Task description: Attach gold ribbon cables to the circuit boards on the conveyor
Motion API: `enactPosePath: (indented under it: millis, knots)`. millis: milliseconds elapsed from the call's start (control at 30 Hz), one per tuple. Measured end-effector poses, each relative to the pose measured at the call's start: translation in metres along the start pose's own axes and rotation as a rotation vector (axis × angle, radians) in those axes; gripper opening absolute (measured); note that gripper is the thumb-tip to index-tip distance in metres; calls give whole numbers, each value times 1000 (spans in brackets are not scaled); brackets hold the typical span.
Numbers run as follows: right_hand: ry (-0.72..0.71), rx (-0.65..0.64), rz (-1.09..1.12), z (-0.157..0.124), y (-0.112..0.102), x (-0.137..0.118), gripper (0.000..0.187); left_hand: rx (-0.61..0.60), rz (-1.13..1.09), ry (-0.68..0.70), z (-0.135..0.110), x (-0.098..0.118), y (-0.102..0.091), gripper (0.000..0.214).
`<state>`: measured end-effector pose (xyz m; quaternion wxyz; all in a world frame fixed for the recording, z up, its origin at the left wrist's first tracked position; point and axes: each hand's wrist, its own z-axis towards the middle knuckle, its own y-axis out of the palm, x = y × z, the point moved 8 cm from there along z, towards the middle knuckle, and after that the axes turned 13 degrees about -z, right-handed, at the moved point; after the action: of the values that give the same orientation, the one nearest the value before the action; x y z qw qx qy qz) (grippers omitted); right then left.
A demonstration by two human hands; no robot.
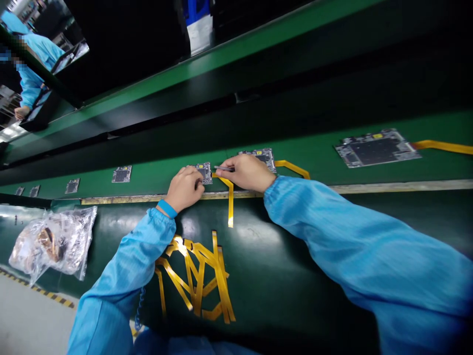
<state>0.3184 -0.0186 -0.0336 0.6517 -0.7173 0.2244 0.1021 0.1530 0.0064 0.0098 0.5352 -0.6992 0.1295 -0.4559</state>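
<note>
My left hand (pixel 185 187), with a blue band at its wrist, has its fingers curled over the left side of a small circuit board (pixel 205 172) on the green belt. A yellow flex cable (pixel 230 204) runs from that board's right edge and hangs over the belt's front edge. Pinched in my right hand (pixel 248 171) is a thin grey pointed tool (pixel 224 168), its tip close to the cable's board end. Partly behind my right hand lies a second circuit board (pixel 264 157) with its own flex cable (pixel 293 167). My left fingertips are partly hidden.
A heap of yellow flex cables (pixel 201 276) lies on the green worktop in front of me. A clear plastic bag (pixel 55 244) sits at the left. More boards rest along the belt, including a large one (pixel 379 149) at right. A co-worker's sleeve (pixel 31 81) shows at upper left.
</note>
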Motion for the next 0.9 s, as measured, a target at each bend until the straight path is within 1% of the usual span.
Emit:
enactPosePath:
  millis: [133, 233, 500, 700, 900]
  knots:
    - [-35, -14, 27, -4, -4, 8, 23, -5, 10, 29, -3, 10, 6, 21]
    - [-36, -24, 31, -6, -8, 10, 22, -21, 39, 41, -5, 16, 12, 26]
    - [-45, -40, 9, -3, -14, 13, 21, -115, 148, 71, -13, 34, 25, 41]
    - [-35, -62, 10, -3, -15, 18, 18, -145, 232, 55, -11, 49, 34, 52]
    - [-22, -91, -40, -4, -16, 22, 23, -144, 335, 29, -7, 63, 40, 62]
